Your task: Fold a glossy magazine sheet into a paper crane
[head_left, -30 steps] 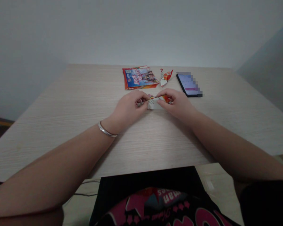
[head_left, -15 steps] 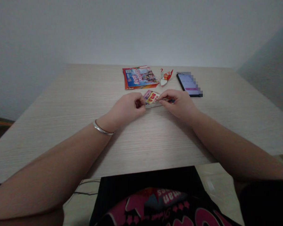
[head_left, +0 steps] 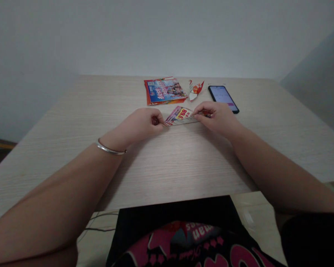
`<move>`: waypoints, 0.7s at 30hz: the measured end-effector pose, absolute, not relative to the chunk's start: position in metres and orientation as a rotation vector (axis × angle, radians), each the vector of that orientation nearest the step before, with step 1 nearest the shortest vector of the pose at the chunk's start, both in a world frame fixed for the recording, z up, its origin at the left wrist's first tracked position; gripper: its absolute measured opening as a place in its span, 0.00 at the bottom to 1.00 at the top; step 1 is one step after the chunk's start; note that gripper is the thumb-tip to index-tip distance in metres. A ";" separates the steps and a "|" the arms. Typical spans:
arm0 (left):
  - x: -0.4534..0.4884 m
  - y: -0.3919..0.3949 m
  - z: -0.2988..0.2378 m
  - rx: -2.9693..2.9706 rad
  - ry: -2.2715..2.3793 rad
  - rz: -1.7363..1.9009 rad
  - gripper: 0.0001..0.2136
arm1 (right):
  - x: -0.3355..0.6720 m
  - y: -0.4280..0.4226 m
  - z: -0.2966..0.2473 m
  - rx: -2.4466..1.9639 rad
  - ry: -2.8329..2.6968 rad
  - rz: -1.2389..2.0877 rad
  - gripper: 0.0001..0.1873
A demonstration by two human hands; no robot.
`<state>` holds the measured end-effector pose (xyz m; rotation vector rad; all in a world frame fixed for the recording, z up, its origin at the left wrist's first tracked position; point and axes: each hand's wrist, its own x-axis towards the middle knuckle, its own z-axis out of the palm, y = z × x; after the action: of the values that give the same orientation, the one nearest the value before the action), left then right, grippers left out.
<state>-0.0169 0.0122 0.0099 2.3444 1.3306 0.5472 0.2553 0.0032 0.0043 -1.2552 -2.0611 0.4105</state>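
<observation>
A folded piece of printed paper, with red numerals on yellow and a striped lower edge, is stretched between my hands above the table. My left hand, with a silver bangle at the wrist, pinches its left corner between thumb and finger. At the other end, my right hand grips the paper in a pinch, and its fingers cover that corner. Just beyond the hands stands a small folded paper figure in red, orange and white.
Behind my left hand lies a stack of printed flyers, a blue one on top. A phone with a lit screen rests beyond my right hand. The pale wood-grain table meets a plain wall at the back.
My hands have moved slightly apart, the left one leftward and the right one rightward. More of the paper's striped lower edge shows between them.
</observation>
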 end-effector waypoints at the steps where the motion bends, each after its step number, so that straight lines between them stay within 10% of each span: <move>1: -0.018 0.013 0.010 2.359 1.340 0.533 0.07 | 0.257 0.004 0.004 -1.265 -2.061 0.397 0.08; 21: -0.038 0.033 -0.005 2.941 1.070 0.462 0.16 | 0.269 0.029 -0.019 -0.860 -2.372 0.515 0.09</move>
<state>-0.0381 0.0334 -0.0053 2.9406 1.0695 0.4615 0.2690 0.0292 -0.0187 -0.8600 -2.3723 0.5155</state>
